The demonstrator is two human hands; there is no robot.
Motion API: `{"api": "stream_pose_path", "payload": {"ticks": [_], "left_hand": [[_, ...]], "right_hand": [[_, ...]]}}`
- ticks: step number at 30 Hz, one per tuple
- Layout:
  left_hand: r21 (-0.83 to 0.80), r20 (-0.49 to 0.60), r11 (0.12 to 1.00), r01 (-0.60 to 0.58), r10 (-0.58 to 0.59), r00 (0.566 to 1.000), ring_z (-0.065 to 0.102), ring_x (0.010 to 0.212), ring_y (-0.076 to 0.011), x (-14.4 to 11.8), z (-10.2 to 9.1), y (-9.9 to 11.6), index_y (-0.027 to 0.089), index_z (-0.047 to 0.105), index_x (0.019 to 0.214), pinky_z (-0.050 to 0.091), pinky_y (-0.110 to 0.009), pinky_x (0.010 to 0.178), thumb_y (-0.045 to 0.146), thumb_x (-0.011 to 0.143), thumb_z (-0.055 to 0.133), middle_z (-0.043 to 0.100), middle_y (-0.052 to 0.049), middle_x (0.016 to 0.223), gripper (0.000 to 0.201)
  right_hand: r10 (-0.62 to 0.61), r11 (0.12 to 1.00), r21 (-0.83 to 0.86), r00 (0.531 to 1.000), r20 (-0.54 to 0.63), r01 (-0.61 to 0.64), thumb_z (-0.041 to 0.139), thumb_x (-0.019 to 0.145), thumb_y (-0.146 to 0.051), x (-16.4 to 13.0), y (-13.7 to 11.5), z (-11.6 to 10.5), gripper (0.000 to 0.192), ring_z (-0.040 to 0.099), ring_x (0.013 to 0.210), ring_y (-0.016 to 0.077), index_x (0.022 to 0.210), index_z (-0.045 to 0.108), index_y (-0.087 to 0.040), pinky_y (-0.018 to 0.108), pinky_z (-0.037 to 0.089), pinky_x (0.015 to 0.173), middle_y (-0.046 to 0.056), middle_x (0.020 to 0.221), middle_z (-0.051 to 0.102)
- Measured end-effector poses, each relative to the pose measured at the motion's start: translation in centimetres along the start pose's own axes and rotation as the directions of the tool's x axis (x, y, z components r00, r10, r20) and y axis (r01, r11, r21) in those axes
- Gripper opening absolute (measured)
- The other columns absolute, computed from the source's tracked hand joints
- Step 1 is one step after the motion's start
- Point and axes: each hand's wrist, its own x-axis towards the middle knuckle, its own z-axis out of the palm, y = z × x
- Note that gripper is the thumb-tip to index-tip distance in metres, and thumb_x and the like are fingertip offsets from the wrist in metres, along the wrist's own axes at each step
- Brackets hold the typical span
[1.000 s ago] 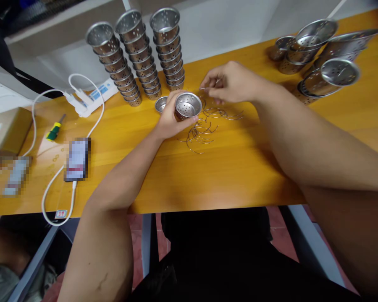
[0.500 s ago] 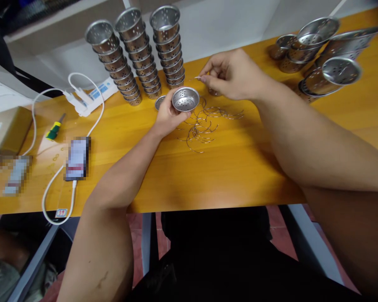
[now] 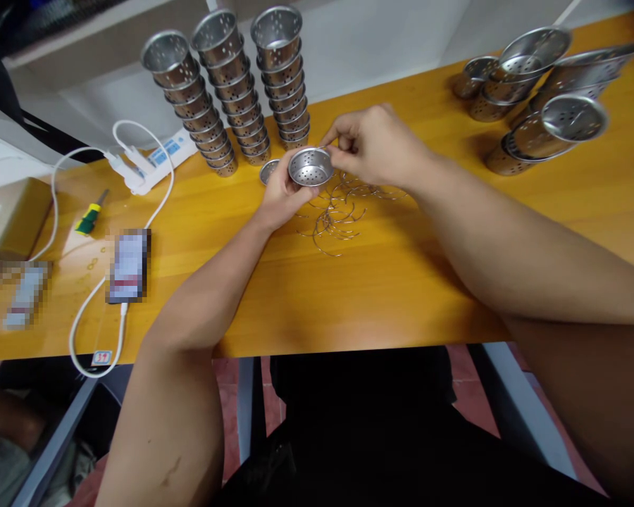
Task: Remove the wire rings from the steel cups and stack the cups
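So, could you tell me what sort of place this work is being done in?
Probably a small assembly bench for metalware. Three tall stacks of perforated metal cups stand on a wooden table, loose wire handles lie in a pile, and the left hand holds one cup while the right hand works at its rim.

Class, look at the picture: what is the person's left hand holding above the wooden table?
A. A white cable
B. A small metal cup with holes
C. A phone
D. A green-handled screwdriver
B. The left hand grips a small metal cup with holes, its open side facing up, while the right hand pinches at its rim; the screwdriver, cable and phone lie untouched on the table.
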Motion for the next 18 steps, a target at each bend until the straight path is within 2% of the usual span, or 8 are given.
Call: {"api": "stream_pose_path", "payload": {"ticks": [5,10,13,15,18], "left_hand": [[0.051,0.027,0.999,-0.018,0.017,0.999,0.075,0.170,-0.0400,-0.2,0.3,-0.5,0.037,0.056,0.182,0.058,-0.065,0.150,0.101,0.097,0.096,0.072,-0.012,0.177,0.114],[0.122,0.042,0.992,-0.034,0.029,0.999,0.069,0.177,-0.0395,-0.7,1.4,0.9,0.041,0.040,0.194,0.055,-0.063,0.153,0.101,0.104,0.089,0.064,-0.011,0.182,0.119],[0.177,-0.005,0.984,-0.027,0.028,1.000,0.071,0.174,-0.0406,-0.7,2.0,2.1,0.037,0.048,0.187,0.053,-0.064,0.154,0.102,0.101,0.093,0.068,-0.010,0.173,0.117],[0.183,-0.024,0.983,0.003,0.002,1.000,0.072,0.171,-0.0410,-0.5,2.1,2.6,0.034,0.057,0.179,0.053,-0.065,0.154,0.103,0.099,0.095,0.071,-0.010,0.166,0.112],[0.135,-0.033,0.987,0.082,-0.078,0.996,0.075,0.167,-0.0402,-0.5,2.1,3.1,0.031,0.064,0.172,0.054,-0.067,0.153,0.103,0.100,0.092,0.074,-0.009,0.160,0.106]], "right_hand": [[0.056,0.997,-0.056,0.998,-0.021,-0.057,0.080,0.110,-0.009,-0.1,-0.5,0.4,0.023,0.057,0.080,0.0236,0.121,0.091,-0.026,0.038,0.042,0.081,0.003,0.090,0.077],[0.102,0.994,-0.035,0.994,-0.044,-0.104,0.083,0.110,-0.013,-0.3,-1.5,1.2,0.019,0.061,0.085,0.0264,0.122,0.089,-0.027,0.043,0.050,0.093,0.004,0.091,0.075],[0.108,0.991,0.084,0.992,-0.059,-0.103,0.091,0.112,-0.031,-0.5,-2.0,2.1,0.012,0.072,0.093,0.0330,0.123,0.088,-0.034,0.050,0.059,0.100,0.003,0.085,0.074],[0.104,0.981,0.170,0.992,-0.065,-0.092,0.096,0.111,-0.042,-0.4,-2.0,2.4,0.012,0.076,0.097,0.0351,0.117,0.087,-0.037,0.051,0.063,0.098,0.002,0.082,0.074],[0.073,0.938,0.340,0.997,-0.016,-0.063,0.099,0.114,-0.040,-0.1,-1.1,2.1,0.016,0.074,0.092,0.0285,0.107,0.087,-0.033,0.044,0.062,0.088,0.002,0.087,0.081]]}}
